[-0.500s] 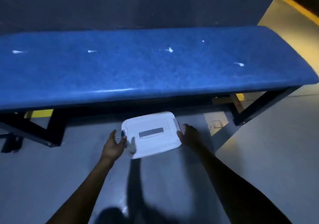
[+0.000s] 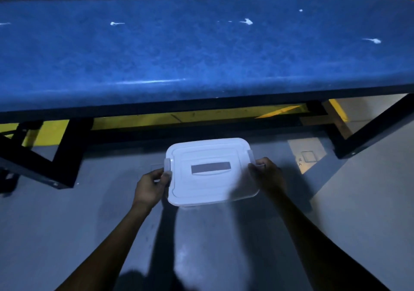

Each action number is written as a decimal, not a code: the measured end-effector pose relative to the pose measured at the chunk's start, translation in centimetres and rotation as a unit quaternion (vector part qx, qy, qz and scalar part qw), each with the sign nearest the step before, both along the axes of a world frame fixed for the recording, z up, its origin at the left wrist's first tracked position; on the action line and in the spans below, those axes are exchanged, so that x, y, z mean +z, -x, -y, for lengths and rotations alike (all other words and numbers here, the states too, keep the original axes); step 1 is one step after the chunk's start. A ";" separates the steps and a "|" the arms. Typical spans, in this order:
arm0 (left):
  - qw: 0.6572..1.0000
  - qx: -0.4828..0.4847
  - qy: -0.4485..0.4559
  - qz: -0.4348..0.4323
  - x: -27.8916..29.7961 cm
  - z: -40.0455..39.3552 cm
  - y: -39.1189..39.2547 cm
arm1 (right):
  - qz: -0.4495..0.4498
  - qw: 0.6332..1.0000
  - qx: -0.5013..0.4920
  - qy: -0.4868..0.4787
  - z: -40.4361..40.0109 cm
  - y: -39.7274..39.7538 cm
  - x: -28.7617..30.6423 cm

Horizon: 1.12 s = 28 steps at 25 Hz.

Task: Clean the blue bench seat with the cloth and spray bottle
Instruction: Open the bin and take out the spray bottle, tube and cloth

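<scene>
We have both hands on a white lidded storage box (image 2: pixel 211 171) that sits on the floor just in front of the blue bench seat (image 2: pixel 179 51). Our left hand (image 2: pixel 150 186) curls its fingers round the left side clip (image 2: pixel 167 164); our right hand (image 2: pixel 267 176) grips the right clip the same way. The lid is not yet off, and no cloth or spray bottle shows, so presumably they lie inside. The seat runs left to right beyond the box, above both hands, about equally near to each, with white smears (image 2: pixel 246 21) across it.
</scene>
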<state>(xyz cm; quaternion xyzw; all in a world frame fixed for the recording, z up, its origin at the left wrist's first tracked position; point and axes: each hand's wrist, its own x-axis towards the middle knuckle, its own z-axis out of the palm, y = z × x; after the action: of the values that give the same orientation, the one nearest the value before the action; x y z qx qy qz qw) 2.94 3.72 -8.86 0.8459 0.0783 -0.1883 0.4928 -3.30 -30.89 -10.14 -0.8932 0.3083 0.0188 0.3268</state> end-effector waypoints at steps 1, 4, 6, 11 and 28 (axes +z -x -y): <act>1.000 -0.007 -0.014 0.002 -0.1 -0.1 -0.3 | 0.005 1.000 -0.002 0.016 -0.2 0.5 0.1; 0.999 -0.021 -0.023 0.012 -0.4 -0.5 -1.1 | -0.007 1.000 -0.003 0.022 0.1 0.7 -0.3; 1.000 -0.020 -0.011 -0.002 0.0 -0.4 -1.3 | -0.041 0.999 0.007 -0.031 0.8 0.7 -0.5; 0.992 -0.015 0.083 -0.093 0.4 -0.6 -1.3 | 0.104 0.992 0.027 0.071 0.6 1.4 0.7; 0.976 -0.045 0.073 -0.200 1.9 -3.7 -2.6 | 0.087 0.930 0.355 0.048 -2.9 -4.5 7.8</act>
<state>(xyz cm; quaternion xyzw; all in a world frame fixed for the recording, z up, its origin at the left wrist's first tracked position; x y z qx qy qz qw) 5.53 7.37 -6.93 0.7556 0.1230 -0.3804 0.5188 1.18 -27.95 -2.37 -0.9570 -0.0579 0.0407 0.2812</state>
